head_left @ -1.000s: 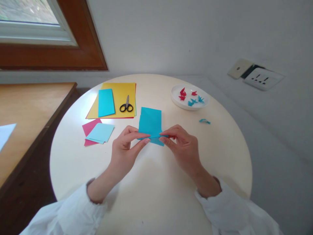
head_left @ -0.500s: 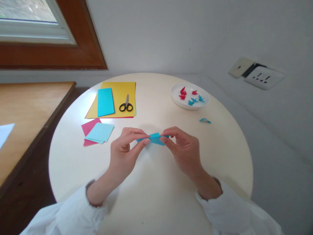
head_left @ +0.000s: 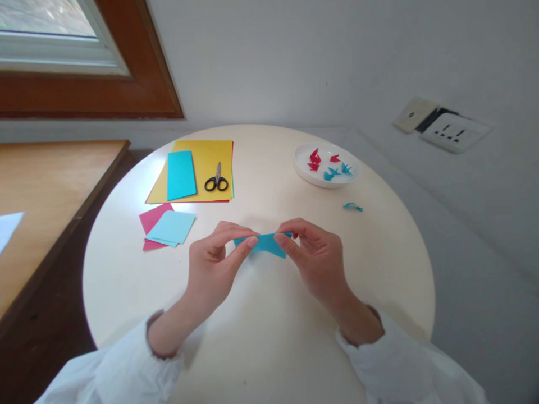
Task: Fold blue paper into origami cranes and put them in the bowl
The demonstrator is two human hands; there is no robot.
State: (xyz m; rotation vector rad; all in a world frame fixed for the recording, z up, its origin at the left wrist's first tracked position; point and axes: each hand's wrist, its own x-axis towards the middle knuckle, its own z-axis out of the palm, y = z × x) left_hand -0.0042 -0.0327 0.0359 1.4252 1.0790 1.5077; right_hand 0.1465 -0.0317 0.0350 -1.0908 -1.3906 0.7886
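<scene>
Both my hands hold a folded blue paper just above the round cream table. My left hand pinches its left end between thumb and fingers. My right hand pinches its right end the same way. The paper shows as a narrow folded strip between the fingertips, and most of it is hidden.
At the back left lie a yellow sheet with a blue sheet and black scissors on it. Pink and pale blue papers lie left of my hands. A white plate holds small folded pieces. A blue scrap lies nearby.
The upright part of the blue paper has been folded down toward me. It now lies as a low strip between my fingers. Both hands stayed in place.
</scene>
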